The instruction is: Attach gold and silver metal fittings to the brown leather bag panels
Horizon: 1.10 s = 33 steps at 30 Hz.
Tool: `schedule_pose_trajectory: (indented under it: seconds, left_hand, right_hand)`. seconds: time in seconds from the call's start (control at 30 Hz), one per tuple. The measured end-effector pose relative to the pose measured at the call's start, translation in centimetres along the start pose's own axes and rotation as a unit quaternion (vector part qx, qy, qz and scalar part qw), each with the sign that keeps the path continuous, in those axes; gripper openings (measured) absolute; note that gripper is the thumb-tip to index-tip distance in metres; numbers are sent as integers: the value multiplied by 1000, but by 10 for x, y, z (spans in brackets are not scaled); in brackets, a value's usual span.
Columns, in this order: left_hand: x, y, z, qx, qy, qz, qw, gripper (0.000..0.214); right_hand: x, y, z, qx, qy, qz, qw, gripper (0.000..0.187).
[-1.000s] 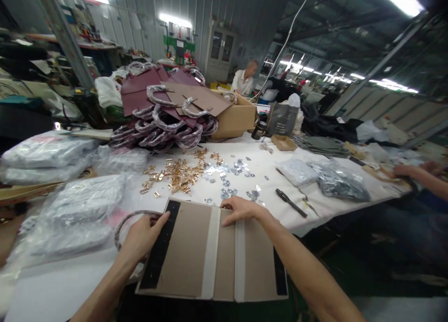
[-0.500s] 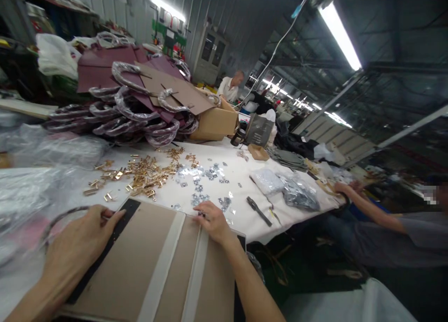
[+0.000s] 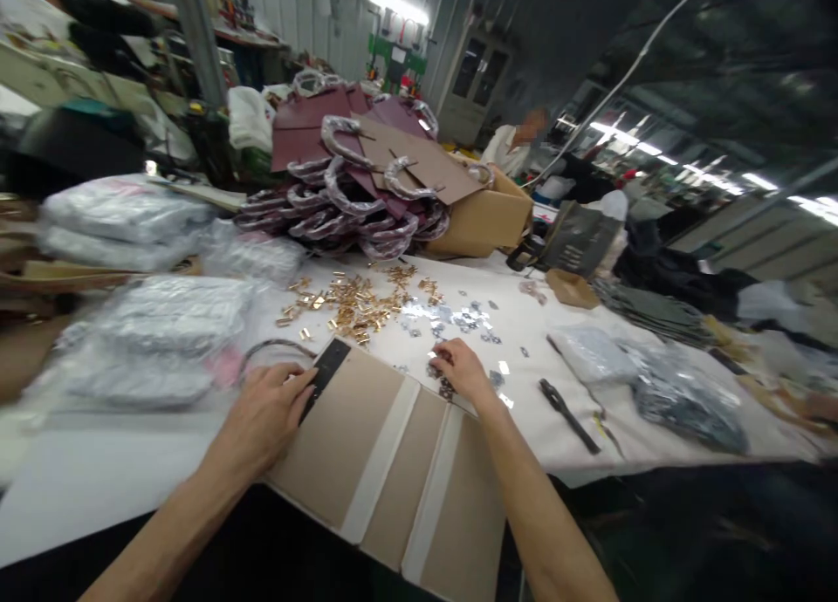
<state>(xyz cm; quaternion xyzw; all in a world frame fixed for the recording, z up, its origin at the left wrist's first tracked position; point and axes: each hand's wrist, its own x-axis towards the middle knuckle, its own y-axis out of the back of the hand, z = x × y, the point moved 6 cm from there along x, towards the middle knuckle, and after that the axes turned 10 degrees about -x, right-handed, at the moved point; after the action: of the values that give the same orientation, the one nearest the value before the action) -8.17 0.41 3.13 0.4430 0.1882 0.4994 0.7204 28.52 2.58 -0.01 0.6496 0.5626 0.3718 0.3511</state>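
Observation:
A flat brown cardboard panel (image 3: pixel 367 462) with two white strips and a black edge band lies on the white table (image 3: pixel 131 462) in front of me. My left hand (image 3: pixel 265 414) rests on its left edge, fingers curled over the black band, beside a wrapped loop handle (image 3: pixel 275 347). My right hand (image 3: pixel 458 366) reaches past the panel's far edge with fingertips pinched among small silver metal pieces (image 3: pixel 451 318). What the fingers pinch is too small to name. A scatter of gold metal fittings (image 3: pixel 353 305) lies just beyond.
Plastic-wrapped packs (image 3: pixel 157 323) are stacked at left. A heap of maroon boards with wrapped handles (image 3: pixel 367 183) and a cardboard box (image 3: pixel 488 222) stand behind. A black tool (image 3: pixel 566 414) and bagged parts (image 3: pixel 681 397) lie at right. A person in white (image 3: pixel 517 148) sits far back.
My right hand has moved off the panel's edge forward into the silver pieces and pinched. My left hand stays on the black band. The camera swung back left, dropping the co-worker from view.

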Motion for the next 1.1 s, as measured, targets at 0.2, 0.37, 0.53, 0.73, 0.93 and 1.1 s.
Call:
schedule_pose_trajectory:
  seconds: [0.2, 0.37, 0.53, 0.73, 0.93, 1.1]
  left_hand:
    - [-34, -4, 14, 69, 97, -12, 993, 75]
    - [-26, -10, 9, -1, 107, -15, 994, 75]
    - [-12, -13, -6, -74, 76, -27, 994, 76]
    - [-9, -16, -14, -124, 69, -39, 989, 71]
    - [-9, -17, -15, -144, 64, -33, 987, 64]
    - [-9, -19, -17, -142, 59, -29, 988, 55]
  right_hand:
    - [-10, 10, -32, 44, 12, 1, 999, 11]
    - [-17, 5, -140, 175, 214, -95, 956, 13]
    - [-3, -32, -214, 158, 339, -248, 894, 20]
    - [28, -59, -228, 136, 372, -358, 845, 7]
    - [30, -74, -228, 138, 380, -408, 818, 7]
    - [26, -80, -227, 127, 387, -398, 822, 6]
